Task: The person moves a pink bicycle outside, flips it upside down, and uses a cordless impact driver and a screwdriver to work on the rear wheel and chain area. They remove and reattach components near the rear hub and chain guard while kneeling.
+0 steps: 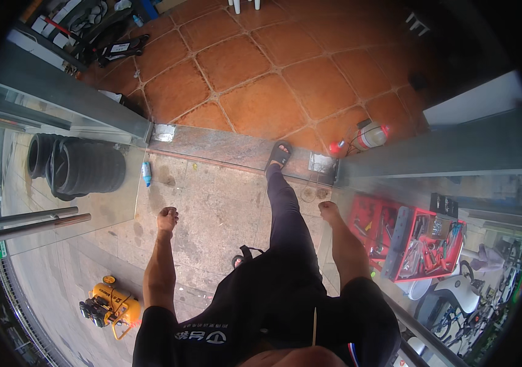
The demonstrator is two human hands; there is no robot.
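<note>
My left hand (168, 219) hangs forward over the pale paving with its fingers curled into a loose fist, and nothing shows in it. A blue plastic bottle (146, 174) lies on the ground a little beyond it. On the other side, my right hand (330, 212) is also curled and holds nothing that I can see. It is nearest to the red tool cabinet (456, 259), whose trays hold pliers, screwdrivers and other tools. One sandalled foot (279, 157) rests on the stone doorsill (215, 144). A thin wooden stick (314, 326) juts out below my chin.
Glass doors flank the opening, with a metal door handle (36, 225) at left. Black tyres (89, 165) stand behind the left glass. A yellow air compressor (116, 303) sits lower left. Inside are a floor jack (121, 49) and a clear container with a red cap (371, 136) on orange tiles (261, 101).
</note>
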